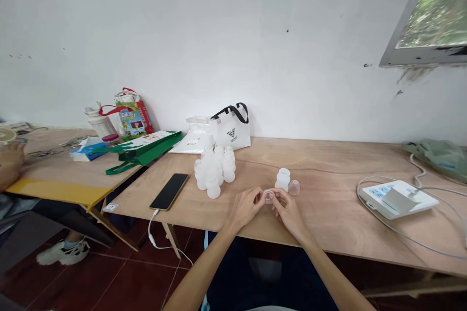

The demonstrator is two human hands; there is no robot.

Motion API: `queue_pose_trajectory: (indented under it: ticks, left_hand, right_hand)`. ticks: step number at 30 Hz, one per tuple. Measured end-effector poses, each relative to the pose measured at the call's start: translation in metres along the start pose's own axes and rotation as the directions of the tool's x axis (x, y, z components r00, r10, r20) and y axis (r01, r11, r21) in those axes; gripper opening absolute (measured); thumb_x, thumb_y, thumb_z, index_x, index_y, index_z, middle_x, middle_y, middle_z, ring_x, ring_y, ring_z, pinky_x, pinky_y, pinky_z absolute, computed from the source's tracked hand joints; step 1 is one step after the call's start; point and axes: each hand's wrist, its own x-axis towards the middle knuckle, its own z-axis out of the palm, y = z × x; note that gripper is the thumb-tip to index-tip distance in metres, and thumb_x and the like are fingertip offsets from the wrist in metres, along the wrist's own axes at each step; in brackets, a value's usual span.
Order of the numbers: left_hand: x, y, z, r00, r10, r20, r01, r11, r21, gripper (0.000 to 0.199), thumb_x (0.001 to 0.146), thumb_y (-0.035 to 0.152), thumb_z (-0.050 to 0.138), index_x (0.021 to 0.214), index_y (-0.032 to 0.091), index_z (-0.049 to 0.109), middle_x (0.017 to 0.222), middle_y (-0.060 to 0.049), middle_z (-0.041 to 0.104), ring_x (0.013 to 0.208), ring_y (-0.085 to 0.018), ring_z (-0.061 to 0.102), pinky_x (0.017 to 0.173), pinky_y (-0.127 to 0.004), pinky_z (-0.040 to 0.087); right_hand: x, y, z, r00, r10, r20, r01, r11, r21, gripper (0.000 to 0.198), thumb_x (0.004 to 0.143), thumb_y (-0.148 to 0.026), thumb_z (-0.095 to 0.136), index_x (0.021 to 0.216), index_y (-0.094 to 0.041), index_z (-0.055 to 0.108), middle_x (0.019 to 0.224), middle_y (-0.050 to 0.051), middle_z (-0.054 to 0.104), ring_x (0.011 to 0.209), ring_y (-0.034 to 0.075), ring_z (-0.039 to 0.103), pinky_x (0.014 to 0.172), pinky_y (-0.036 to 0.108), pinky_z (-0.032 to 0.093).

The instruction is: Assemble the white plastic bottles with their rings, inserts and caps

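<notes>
Between the fingertips of my left hand (247, 208) and my right hand (289, 210) is a small clear round plastic piece (269, 196), just above the front of the wooden table. Both hands are closed in a pinch on it, from either side. Its exact kind is too small to make out. Just behind my right hand stands a translucent white plastic bottle (283, 178) with a wide neck, its lower part partly hidden by the fingers. A clear dome-shaped cap (294, 187) lies to its right. Left of my hands is a cluster of several similar white bottles (213, 170).
A phone (170, 191) on a charging cable lies at the left table edge. Behind stand a white bag (233, 131) and a plastic packet (193, 142). A white device (399, 199) with loose cables sits right. A co-worker's hand (10, 163) shows far left.
</notes>
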Motion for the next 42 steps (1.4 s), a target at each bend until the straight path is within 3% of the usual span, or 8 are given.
queue_pose_trajectory:
  ticks: [18, 28, 38, 42]
  left_hand:
    - [0.002, -0.006, 0.009, 1.000, -0.010, -0.021, 0.009, 1.000, -0.010, 0.028, 0.096, 0.035, 0.057, 0.073, 0.019, 0.059, 0.069, 0.004, 0.061, 0.066, -0.013, 0.054, 0.062, -0.027, 0.030]
    - [0.000, 0.003, 0.001, 0.999, -0.034, 0.026, 0.035, 0.999, -0.025, 0.040, 0.103, 0.047, 0.047, 0.075, 0.021, 0.054, 0.072, 0.002, 0.064, 0.066, -0.015, 0.055, 0.062, -0.028, 0.032]
    - [0.001, -0.006, 0.010, 1.000, -0.002, 0.008, 0.003, 0.999, -0.040, 0.036, 0.100, 0.041, 0.052, 0.070, 0.020, 0.054, 0.069, 0.004, 0.060, 0.066, -0.014, 0.054, 0.063, -0.028, 0.032]
    - [0.001, -0.006, 0.010, 0.999, -0.006, -0.035, 0.005, 1.000, -0.025, 0.035, 0.099, 0.041, 0.053, 0.071, 0.020, 0.055, 0.070, 0.004, 0.061, 0.066, -0.014, 0.053, 0.063, -0.028, 0.031]
  right_hand:
    - [-0.002, -0.003, -0.001, 0.994, -0.112, 0.003, 0.111, 0.983, -0.143, 0.043, 0.091, -0.066, 0.063, 0.083, -0.023, 0.064, 0.078, 0.005, 0.069, 0.069, 0.021, 0.061, 0.065, 0.034, 0.047]
    - [-0.001, -0.005, 0.000, 1.000, -0.019, -0.020, 0.018, 0.999, -0.042, 0.047, 0.084, -0.071, 0.067, 0.090, -0.024, 0.069, 0.078, 0.005, 0.069, 0.063, 0.020, 0.057, 0.054, 0.030, 0.044]
    - [-0.002, -0.001, -0.001, 0.993, -0.117, 0.011, 0.117, 0.973, -0.198, 0.040, 0.094, -0.063, 0.059, 0.086, -0.024, 0.066, 0.079, 0.005, 0.071, 0.067, 0.021, 0.061, 0.065, 0.034, 0.049]
    - [-0.002, -0.003, 0.001, 0.994, -0.106, -0.014, 0.102, 0.981, -0.167, 0.041, 0.093, -0.065, 0.060, 0.089, -0.025, 0.067, 0.079, 0.005, 0.071, 0.067, 0.021, 0.062, 0.063, 0.033, 0.049]
